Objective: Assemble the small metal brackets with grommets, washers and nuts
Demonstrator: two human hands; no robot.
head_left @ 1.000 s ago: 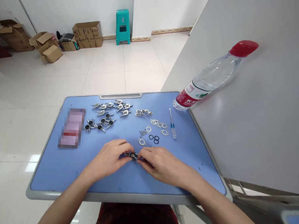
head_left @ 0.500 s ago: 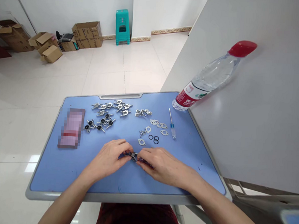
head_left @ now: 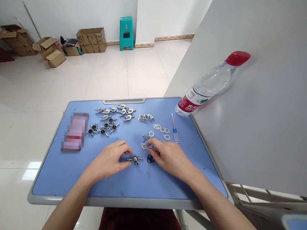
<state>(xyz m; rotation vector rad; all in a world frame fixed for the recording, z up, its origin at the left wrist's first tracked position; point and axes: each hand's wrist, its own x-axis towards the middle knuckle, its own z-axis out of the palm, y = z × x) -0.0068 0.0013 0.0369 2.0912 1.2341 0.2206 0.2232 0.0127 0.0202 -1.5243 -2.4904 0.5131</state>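
Note:
A small metal fitting (head_left: 135, 159) with a pipe stub on each side and a round centre lies on the blue table in front of me. My left hand (head_left: 111, 159) is just left of it, thumb and fingers apart, holding nothing. Beside the fitting, to its right, is a small cluster of black rubber rings (head_left: 150, 159). My right hand (head_left: 171, 158) reaches over the table, thumb and forefinger apart at the right edge of a flat metal gasket (head_left: 143, 146). Whether the fingertips touch the gasket, I cannot tell. Small screws (head_left: 146, 137) lie just behind it.
More gaskets (head_left: 165, 130) and a screwdriver (head_left: 175, 130) lie at the right. Farther back are metal discs with stems (head_left: 146, 117), open fittings (head_left: 122, 111) and black-centred fittings (head_left: 106, 125). A blurred pinkish rectangle (head_left: 76, 131) lies left; a water bottle (head_left: 203, 88) stands back right.
Both hands have come off the fitting, which now lies on the table. My right hand has moved up toward the gasket. A cluster of black rings now shows beside the fitting.

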